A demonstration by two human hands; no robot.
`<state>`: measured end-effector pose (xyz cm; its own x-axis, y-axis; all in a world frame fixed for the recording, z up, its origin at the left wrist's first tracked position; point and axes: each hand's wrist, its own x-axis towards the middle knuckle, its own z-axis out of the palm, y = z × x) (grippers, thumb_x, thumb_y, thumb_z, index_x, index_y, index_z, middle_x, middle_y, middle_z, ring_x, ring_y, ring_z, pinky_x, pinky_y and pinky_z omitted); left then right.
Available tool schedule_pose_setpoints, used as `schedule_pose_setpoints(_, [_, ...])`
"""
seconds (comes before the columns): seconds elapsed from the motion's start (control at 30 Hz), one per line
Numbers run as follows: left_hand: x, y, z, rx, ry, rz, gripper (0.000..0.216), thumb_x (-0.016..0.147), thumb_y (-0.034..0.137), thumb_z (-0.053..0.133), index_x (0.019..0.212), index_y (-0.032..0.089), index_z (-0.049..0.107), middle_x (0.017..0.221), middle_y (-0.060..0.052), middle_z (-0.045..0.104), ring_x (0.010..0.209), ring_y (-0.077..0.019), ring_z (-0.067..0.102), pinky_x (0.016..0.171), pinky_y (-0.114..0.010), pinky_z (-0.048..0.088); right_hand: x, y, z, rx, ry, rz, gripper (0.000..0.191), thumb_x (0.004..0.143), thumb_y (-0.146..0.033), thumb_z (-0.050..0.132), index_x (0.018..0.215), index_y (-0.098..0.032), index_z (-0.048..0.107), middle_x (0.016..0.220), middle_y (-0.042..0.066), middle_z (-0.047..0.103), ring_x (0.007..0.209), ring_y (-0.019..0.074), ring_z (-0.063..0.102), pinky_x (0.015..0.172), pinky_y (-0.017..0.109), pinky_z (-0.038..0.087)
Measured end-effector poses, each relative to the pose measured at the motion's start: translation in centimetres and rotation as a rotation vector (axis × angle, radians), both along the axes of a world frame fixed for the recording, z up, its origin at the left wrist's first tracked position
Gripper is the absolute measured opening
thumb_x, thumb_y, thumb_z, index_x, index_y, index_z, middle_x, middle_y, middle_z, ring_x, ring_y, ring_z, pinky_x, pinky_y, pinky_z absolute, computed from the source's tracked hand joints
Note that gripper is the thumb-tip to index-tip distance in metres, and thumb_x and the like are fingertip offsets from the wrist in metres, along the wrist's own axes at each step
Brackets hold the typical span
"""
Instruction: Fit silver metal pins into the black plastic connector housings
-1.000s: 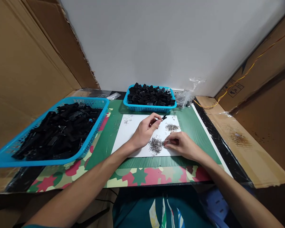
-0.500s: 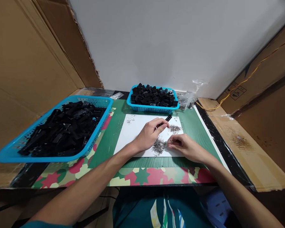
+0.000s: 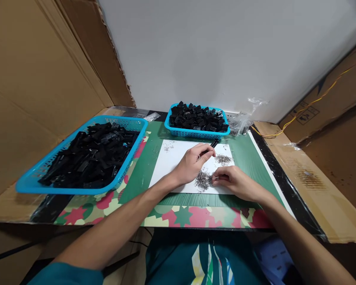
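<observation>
A narrow black plastic piece [image 3: 214,143] is gripped in my left hand [image 3: 192,163], its far end sticking out past the curled fingers. This hand hovers over a white sheet [image 3: 166,164]. Beneath and just right of it lies a heap of tiny metal parts [image 3: 203,181], too small to name exactly. My right hand [image 3: 236,181] rests at the heap's right edge with thumb and fingertips pinched together; what is between them is too small to make out. A second, smaller heap of metal parts [image 3: 223,159] lies behind the right hand.
To the left stands a large blue basket [image 3: 77,190] full of black plastic pieces. A smaller blue basket [image 3: 197,133] of short black pieces stands at the back. Clear plastic bags [image 3: 240,122] lie beside it. Cardboard walls [image 3: 338,130] flank the table.
The whole view has shifted slightly, so everything appears a little farther right. My right hand's fingertips are drawn closer together at the heap. My left hand keeps its grip on the black piece.
</observation>
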<state>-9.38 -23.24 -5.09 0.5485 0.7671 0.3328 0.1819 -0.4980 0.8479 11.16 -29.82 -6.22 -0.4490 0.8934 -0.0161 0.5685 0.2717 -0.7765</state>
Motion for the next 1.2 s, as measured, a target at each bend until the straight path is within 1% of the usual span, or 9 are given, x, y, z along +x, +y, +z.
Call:
schedule_pose_setpoints(0.13, [0.0, -0.1, 0.1, 0.0, -0.001, 0.007, 0.026, 0.106, 0.035, 0.05, 0.097, 0.018, 0.068, 0.101, -0.004, 0.069, 0.088, -0.0181, 0.059, 0.086, -0.032, 0.046, 0.0, 0.2, 0.0, -0.032, 0.112, -0.019, 0.018, 0.099, -0.03, 0.063, 0.089, -0.019, 0.072, 0.087, 0.003, 0.074, 0.08, 0.0185, 0.065, 0.072, 0.029, 0.046])
schedule_pose_setpoints(0.33, [-0.1, 0.1, 0.0, 0.008, 0.074, 0.042, 0.027, 0.104, 0.035, 0.051, 0.094, 0.019, 0.069, 0.095, -0.004, 0.066, 0.086, -0.0187, 0.059, 0.085, -0.033, 0.047, 0.4, 0.9, 0.0, 0.043, 0.25, -0.137, 0.023, 0.098, -0.04, 0.065, 0.09, -0.02, 0.072, 0.087, 0.004, 0.073, 0.078, 0.0193, 0.064, 0.071, 0.03, 0.05])
schedule_pose_setpoints(0.47, [-0.1, 0.3, -0.3, -0.013, 0.086, 0.087, 0.026, 0.103, 0.033, 0.051, 0.091, 0.018, 0.069, 0.093, -0.004, 0.065, 0.083, -0.018, 0.058, 0.077, -0.03, 0.047, 0.9, 1.1, 0.0, -0.04, 0.126, -0.027, 0.021, 0.095, -0.036, 0.067, 0.087, -0.019, 0.076, 0.085, 0.005, 0.076, 0.08, 0.0203, 0.066, 0.073, 0.031, 0.053])
schedule_pose_setpoints(0.6, [-0.1, 0.5, -0.5, -0.035, 0.072, 0.114, 0.024, 0.101, 0.03, 0.051, 0.089, 0.018, 0.069, 0.093, -0.004, 0.064, 0.081, -0.0167, 0.056, 0.071, -0.028, 0.047, 1.5, 0.3, 0.3, -0.113, 0.073, -0.012, 0.017, 0.095, -0.032, 0.068, 0.089, -0.019, 0.077, 0.088, 0.005, 0.077, 0.081, 0.0192, 0.067, 0.072, 0.03, 0.052])
schedule_pose_setpoints(0.73, [0.1, 0.5, -0.7, -0.025, 0.079, 0.124, 0.024, 0.101, 0.029, 0.052, 0.089, 0.018, 0.069, 0.093, -0.004, 0.064, 0.08, -0.0162, 0.056, 0.071, -0.028, 0.047, 1.8, -0.8, 0.5, -0.134, 0.046, 0.036, 0.014, 0.094, -0.033, 0.072, 0.092, -0.021, 0.079, 0.088, 0.003, 0.078, 0.079, 0.0187, 0.068, 0.072, 0.029, 0.051])
schedule_pose_setpoints(0.83, [0.2, 0.4, -0.6, -0.008, 0.105, 0.11, 0.024, 0.101, 0.029, 0.052, 0.09, 0.018, 0.07, 0.093, -0.004, 0.064, 0.079, -0.0163, 0.056, 0.075, -0.03, 0.046, 1.7, -1.3, 0.7, -0.1, 0.035, 0.072, 0.012, 0.094, -0.031, 0.073, 0.094, -0.022, 0.08, 0.091, 0.002, 0.078, 0.079, 0.0178, 0.067, 0.072, 0.029, 0.05])
schedule_pose_setpoints(0.97, [0.2, 0.3, -0.5, -0.012, 0.132, 0.084, 0.023, 0.101, 0.03, 0.053, 0.094, 0.018, 0.071, 0.092, -0.003, 0.063, 0.079, -0.0169, 0.057, 0.077, -0.031, 0.045, 1.1, -1.6, 0.9, -0.026, -0.086, 0.102, 0.013, 0.097, -0.022, 0.067, 0.088, -0.022, 0.077, 0.081, 0.001, 0.072, 0.07, 0.0161, 0.061, 0.066, 0.028, 0.045])
schedule_pose_setpoints(1.13, [0.1, 0.2, -0.5, -0.026, 0.131, 0.061, 0.023, 0.102, 0.03, 0.053, 0.096, 0.018, 0.072, 0.092, -0.003, 0.063, 0.08, -0.0163, 0.056, 0.075, -0.03, 0.042, 0.7, -2.6, 0.7, 0.085, -0.242, 0.099, 0.016, 0.102, -0.014, 0.059, 0.095, -0.023, 0.071, 0.094, 0.003, 0.073, 0.088, 0.0195, 0.065, 0.078, 0.031, 0.046])
schedule_pose_setpoints(1.2, [0.1, 0.1, -0.5, -0.025, 0.13, 0.055, 0.023, 0.102, 0.03, 0.053, 0.095, 0.018, 0.072, 0.091, -0.002, 0.062, 0.08, -0.0161, 0.056, 0.074, -0.03, 0.041, 0.5, -3.1, 0.5, 0.161, -0.342, 0.083, 0.015, 0.104, -0.016, 0.058, 0.095, -0.022, 0.069, 0.093, 0.004, 0.071, 0.088, 0.0206, 0.063, 0.079, 0.032, 0.045])
